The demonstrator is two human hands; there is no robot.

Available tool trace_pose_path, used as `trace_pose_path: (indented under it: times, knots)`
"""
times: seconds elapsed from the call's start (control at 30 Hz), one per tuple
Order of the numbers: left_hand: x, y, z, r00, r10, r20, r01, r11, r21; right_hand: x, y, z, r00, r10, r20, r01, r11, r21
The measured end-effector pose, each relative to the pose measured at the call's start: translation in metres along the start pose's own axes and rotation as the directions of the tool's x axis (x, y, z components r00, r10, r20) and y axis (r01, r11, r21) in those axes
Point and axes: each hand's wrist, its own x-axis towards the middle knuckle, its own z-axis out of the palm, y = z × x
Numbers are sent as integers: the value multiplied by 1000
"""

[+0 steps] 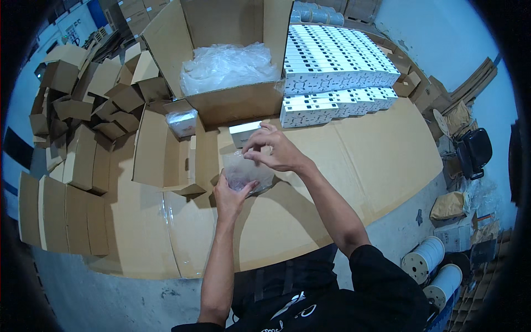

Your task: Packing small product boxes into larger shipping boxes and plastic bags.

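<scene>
My left hand grips a clear plastic bag from below, with the thumb lying across its front. At the bag's upper edge, the fingers of my right hand are pinched together. Just beyond the bag a small white box rests on the cardboard-covered table. To the left stands an open brown carton, with a white box wrapped in clear plastic inside it. What the bag contains, if anything, is hard to make out.
A large open carton full of clear plastic bags stands at the back. Right of it are stacked rows of white printed boxes. Many empty cartons crowd the left. Cable spools and a black chair are at the right.
</scene>
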Motion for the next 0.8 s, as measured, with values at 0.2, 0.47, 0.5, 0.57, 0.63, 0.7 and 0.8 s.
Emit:
trace_pose_path:
  times: [0.2,0.47,0.5,0.57,0.63,0.7,0.8]
  knots:
    - [2,-4,0,999,-41,-2,41,996,-80,-1,34,5,889,212,-405,-7,892,452]
    - [18,-13,-8,995,-16,95,34,981,-191,-16,37,23,896,307,-321,-149,889,433]
    - [20,-13,-8,995,-12,95,31,981,-192,-16,50,29,904,311,-292,-155,877,455]
    - [23,-13,-9,991,34,127,-9,980,-197,-16,54,30,903,326,-282,-177,877,446]
    - [25,-11,-10,987,21,162,11,981,-194,-14,58,33,901,342,-268,-201,875,439]
    - [25,-6,-12,980,4,198,34,981,-190,-13,64,35,877,332,-346,-143,870,471]
    - [25,-3,-13,973,-1,229,38,987,-155,-13,66,35,799,444,-404,-120,777,618]
